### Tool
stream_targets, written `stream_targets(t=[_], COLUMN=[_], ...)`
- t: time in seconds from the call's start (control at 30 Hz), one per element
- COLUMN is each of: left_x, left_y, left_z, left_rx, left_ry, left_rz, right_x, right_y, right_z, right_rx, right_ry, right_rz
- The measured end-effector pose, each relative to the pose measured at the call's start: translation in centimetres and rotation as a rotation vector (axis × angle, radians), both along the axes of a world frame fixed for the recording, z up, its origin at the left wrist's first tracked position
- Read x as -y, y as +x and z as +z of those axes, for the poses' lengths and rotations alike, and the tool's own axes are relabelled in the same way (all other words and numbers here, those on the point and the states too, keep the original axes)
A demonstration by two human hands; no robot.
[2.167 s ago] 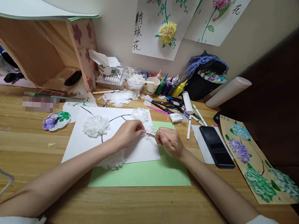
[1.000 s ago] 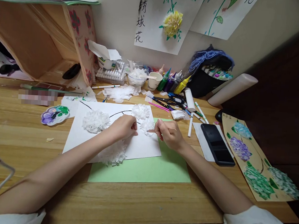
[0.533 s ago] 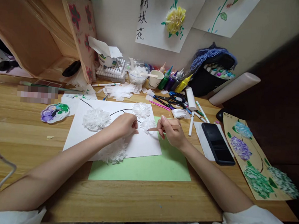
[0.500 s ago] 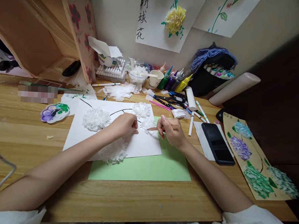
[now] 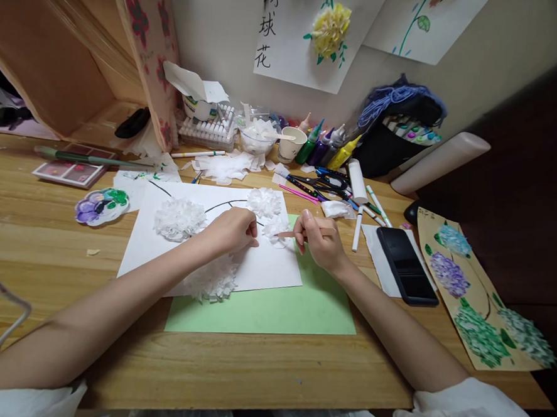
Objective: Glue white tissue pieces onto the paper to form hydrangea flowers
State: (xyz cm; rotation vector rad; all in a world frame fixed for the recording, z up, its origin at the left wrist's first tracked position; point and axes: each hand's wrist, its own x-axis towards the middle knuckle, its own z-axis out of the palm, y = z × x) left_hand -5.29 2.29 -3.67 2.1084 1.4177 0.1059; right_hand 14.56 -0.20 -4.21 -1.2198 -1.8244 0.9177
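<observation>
Wooden stick [image 5: 285,234], thin: right of centre in the frame, over the right part of the white sheet [image 5: 269,272]. Long axis nearly level; tip to the left, far end to the right and slightly higher. Tip at the lower part of the small white flower [image 5: 275,224]; contact not certain.

Changes since the earliest frame: left hand [image 5: 252,235] drawn back leftward from the stick's tip, now well apart from it; desk [image 5: 230,378] and contents higher in the frame.

Right hand [image 5: 300,236]: right of centre, closed, pinching the stick between thumb and fingers. Left hand: near frame centre, above the white sheet, fingers curled inward; cannot tell whether pinching anything. Nearby: large white flower [image 5: 178,219], left of centre; green sheet [image 5: 276,316], lower centre, partly under the white sheet.
</observation>
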Motion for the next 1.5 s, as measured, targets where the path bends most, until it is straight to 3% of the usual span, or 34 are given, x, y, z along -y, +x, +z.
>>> stream_targets(t=[0.27, 0.5, 0.9, 1.03, 1.13, 1.23, 1.3, 1.4, 1.5], left_x=[-0.2, -0.1, 0.1, 0.1, 0.1, 0.2, 0.2, 0.3, 0.4], left_y=[-0.1, 0.0, -0.1, -0.1, -0.2, -0.3, -0.2, -0.2, -0.2], left_z=[-0.4, -0.3, -0.3, -0.3, -0.4, -0.4, -0.4, -0.2, 0.0], left_rx=[0.002, -0.015, 0.0, 0.003, 0.007, 0.016, 0.024, 0.02, 0.023], left_ry=[0.009, 0.009, 0.015, 0.014, 0.008, 0.007, 0.011, 0.004, -0.008], left_rz=[-0.008, -0.006, 0.005, 0.012, 0.017, 0.019, 0.018, 0.031, 0.042], right_x=[-0.1, -0.1, -0.3, -0.5, -1.8, -4.4, -6.6, -9.8, -11.6], right_y=[-0.2, -0.6, 0.0, 0.6, 1.2, 1.6, 1.5, 0.8, -0.7], right_z=[0.1, 0.4, 0.9, 1.4, 2.1, 2.0, 1.3, -0.3, -1.7], right_rx=[-0.011, 0.122, 0.009, -0.053, -0.099, 0.077, 0.307, 0.526, 0.71], right_ry=[-0.005, 0.066, 0.037, 0.023, 0.106, 0.288, 0.422, 0.471, 0.494], right_rz=[-0.03, 0.019, 0.051, 0.011, -0.083, -0.103, 0.01, 0.128, 0.076])
